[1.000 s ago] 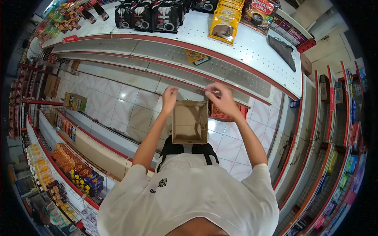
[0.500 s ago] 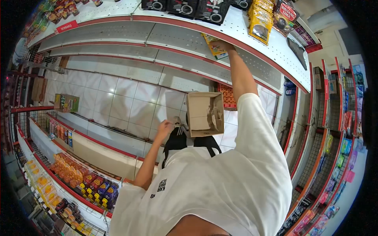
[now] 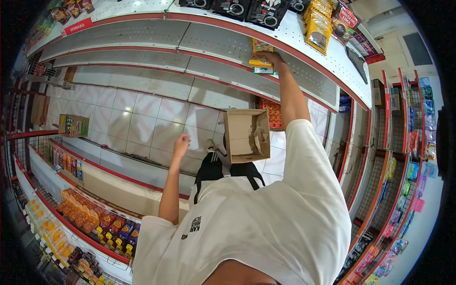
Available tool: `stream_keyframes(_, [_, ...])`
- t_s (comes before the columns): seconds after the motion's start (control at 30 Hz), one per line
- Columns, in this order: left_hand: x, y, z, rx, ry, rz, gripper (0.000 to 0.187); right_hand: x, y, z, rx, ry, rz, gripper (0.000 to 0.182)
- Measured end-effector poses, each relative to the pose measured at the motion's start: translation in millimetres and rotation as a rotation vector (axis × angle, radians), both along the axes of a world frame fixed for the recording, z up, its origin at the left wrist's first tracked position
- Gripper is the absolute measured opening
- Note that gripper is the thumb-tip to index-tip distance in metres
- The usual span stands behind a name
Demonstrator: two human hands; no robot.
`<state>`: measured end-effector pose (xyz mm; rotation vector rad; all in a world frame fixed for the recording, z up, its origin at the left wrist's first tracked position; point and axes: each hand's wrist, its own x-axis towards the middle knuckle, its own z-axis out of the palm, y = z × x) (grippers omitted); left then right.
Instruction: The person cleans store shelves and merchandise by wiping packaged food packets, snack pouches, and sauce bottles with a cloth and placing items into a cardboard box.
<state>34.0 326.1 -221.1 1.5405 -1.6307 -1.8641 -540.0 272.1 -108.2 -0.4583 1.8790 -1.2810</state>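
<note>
**Small packets are reached for on the lower shelf by the right hand while the left hand is kept free of the shelving**

The right hand (image 3: 272,58) is laid over a few yellow packets (image 3: 260,62) on the lower shelf (image 3: 213,43), beneath the overhanging upper shelf (image 3: 290,34). The packets are touched by its fingers; whether they are firmly gripped cannot be told. A green-and-white packet (image 3: 264,71) is seen just beside them, near the shelf's front edge. The left hand (image 3: 182,140) is held in the air above the tiled floor (image 3: 142,124), its fingers loosely curled; nothing is seen in it, and how far it is closed cannot be told.

The step in hand is judged to be the gathering of the packets. For any lifting, the loose pieces need to be pinched together and the upper shelf's edge cleared.

Between the arms, an open cardboard box (image 3: 247,114) is seen in front of the legs, with a torn flap inside. A red crate (image 3: 271,113) is placed just beyond it. Farther up, black packs (image 3: 267,14) and hanging-style yellow sachets (image 3: 318,29) are lined up on the upper shelf.
</note>
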Motion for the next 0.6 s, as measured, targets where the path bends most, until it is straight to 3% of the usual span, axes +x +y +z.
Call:
stream_keyframes(0.03, [-17.9,3.6,6.5,0.018,0.057,0.005,0.020,12.5,8.7,18.2,-0.001,-0.001,-0.002,0.043])
stream_keyframes(0.1, [-50.5,12.0,20.3,0.028,0.083,-0.047,0.019,30.8,25.4,42.4,-0.059,-0.278,-0.054,0.036])
stream_keyframes(0.27, [-107.1,43.2,4.3,-0.023,0.054,-0.162,0.023,43.8,70.7,53.8,-0.146,-0.415,-0.036,0.032])
stream_keyframes(0.37, [-126.8,75.5,-42.8,-0.178,-0.047,-0.160,0.037,55.5,108.0,52.3,-0.206,-0.506,-0.045,0.035])
stream_keyframes(0.4, [-133.4,89.6,-73.3,-0.283,-0.200,-0.185,0.045,70.6,126.2,66.9,-0.158,-0.468,-0.055,0.035])
stream_keyframes(0.47, [-144.3,111.4,-71.6,-0.405,-0.381,-0.243,0.052,79.4,162.0,55.8,-0.174,-0.446,-0.037,0.035])
stream_keyframes(0.5, [-148.3,114.6,-61.6,-0.395,-0.380,-0.247,0.052,100.8,181.6,75.3,-0.142,-0.411,-0.048,0.037])
stream_keyframes(0.57, [-152.5,117.4,-51.3,0.093,-0.300,-0.383,0.058,120.3,221.7,60.9,-0.084,-0.461,-0.107,0.044])
stream_keyframes(0.6, [-152.9,131.4,-79.8,0.021,-0.331,-0.320,0.056,136.7,239.9,56.9,-0.104,-0.403,-0.115,0.045])
